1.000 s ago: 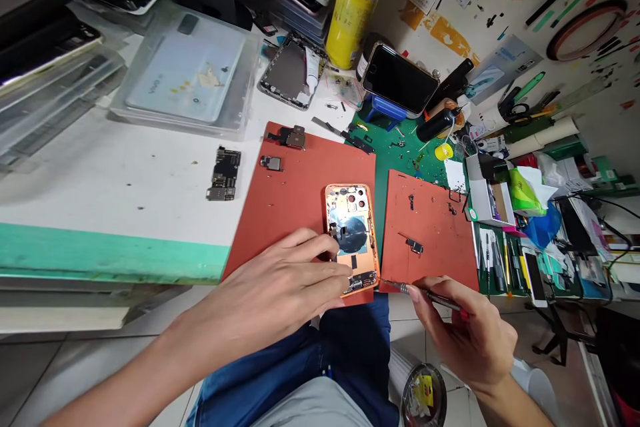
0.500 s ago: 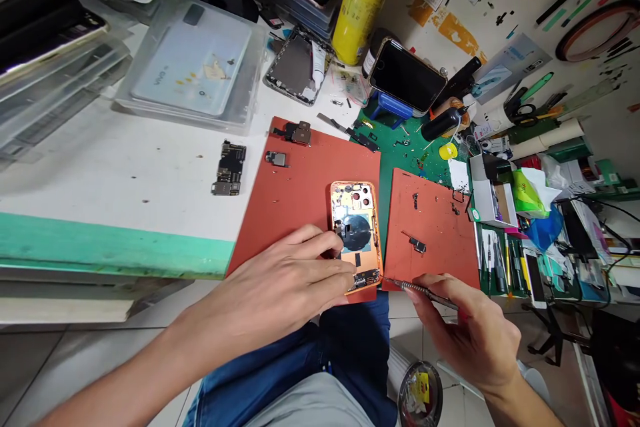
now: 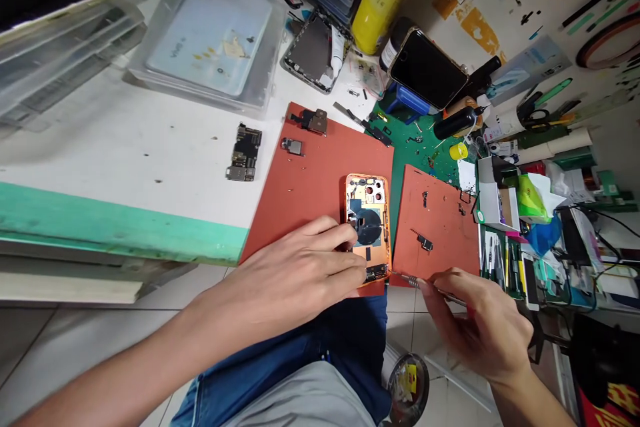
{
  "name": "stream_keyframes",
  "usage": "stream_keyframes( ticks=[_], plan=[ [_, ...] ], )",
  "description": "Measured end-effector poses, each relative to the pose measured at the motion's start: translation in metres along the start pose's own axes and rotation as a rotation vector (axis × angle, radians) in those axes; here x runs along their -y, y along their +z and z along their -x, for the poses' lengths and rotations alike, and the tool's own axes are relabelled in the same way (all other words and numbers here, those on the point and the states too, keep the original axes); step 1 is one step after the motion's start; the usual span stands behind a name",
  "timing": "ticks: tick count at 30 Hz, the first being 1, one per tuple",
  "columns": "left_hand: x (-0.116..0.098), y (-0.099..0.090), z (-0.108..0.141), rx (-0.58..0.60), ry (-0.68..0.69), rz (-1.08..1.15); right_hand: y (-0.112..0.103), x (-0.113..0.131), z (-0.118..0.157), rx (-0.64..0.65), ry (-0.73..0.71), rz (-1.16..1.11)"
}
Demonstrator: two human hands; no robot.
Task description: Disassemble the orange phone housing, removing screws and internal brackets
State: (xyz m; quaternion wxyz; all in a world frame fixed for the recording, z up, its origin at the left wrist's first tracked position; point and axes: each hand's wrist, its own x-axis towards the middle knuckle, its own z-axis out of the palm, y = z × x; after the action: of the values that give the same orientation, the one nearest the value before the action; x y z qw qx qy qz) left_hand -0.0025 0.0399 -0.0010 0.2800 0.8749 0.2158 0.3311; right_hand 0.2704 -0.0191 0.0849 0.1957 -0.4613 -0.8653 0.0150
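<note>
An orange phone rear housing (image 3: pixel 367 230) lies open on a red-orange silicone mat (image 3: pixel 310 193), with its inner parts and a dark round coil showing. My left hand (image 3: pixel 295 267) lies across its lower half, fingertips gripping near the bottom edge and hiding part of it. My right hand (image 3: pixel 475 320) holds a slim screwdriver (image 3: pixel 413 280) with a knurled metal shaft. Its tip sits just beside the housing's lower right corner; contact is hard to tell. A bare logic board (image 3: pixel 244 153) rests on the white bench left of the mat.
Small modules (image 3: pixel 314 121) lie at the mat's far edge. A second red mat (image 3: pixel 435 213) with small parts sits to the right, on a green mat (image 3: pixel 415 147). Beyond stand a yellow spray can (image 3: pixel 383 0), a phone (image 3: pixel 427 69) and a plastic box (image 3: pixel 210 33). Tools stand at right.
The whole scene has shifted up and to the right in view as my head moved. Both hands stay in nearly the same place on the housing and screwdriver.
</note>
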Motion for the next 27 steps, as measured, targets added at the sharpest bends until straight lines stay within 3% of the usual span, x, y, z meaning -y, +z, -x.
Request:
stream_keyframes(
  ticks=[7, 27],
  plan=[
    [-0.0007, -0.0024, -0.0012, 0.075, 0.034, -0.101, 0.0003, 0.0, -0.0013, 0.006, -0.016, 0.001],
    [-0.0014, -0.003, -0.0012, 0.089, 0.034, -0.138, 0.0035, 0.0017, -0.001, 0.015, 0.004, -0.042]
  ],
)
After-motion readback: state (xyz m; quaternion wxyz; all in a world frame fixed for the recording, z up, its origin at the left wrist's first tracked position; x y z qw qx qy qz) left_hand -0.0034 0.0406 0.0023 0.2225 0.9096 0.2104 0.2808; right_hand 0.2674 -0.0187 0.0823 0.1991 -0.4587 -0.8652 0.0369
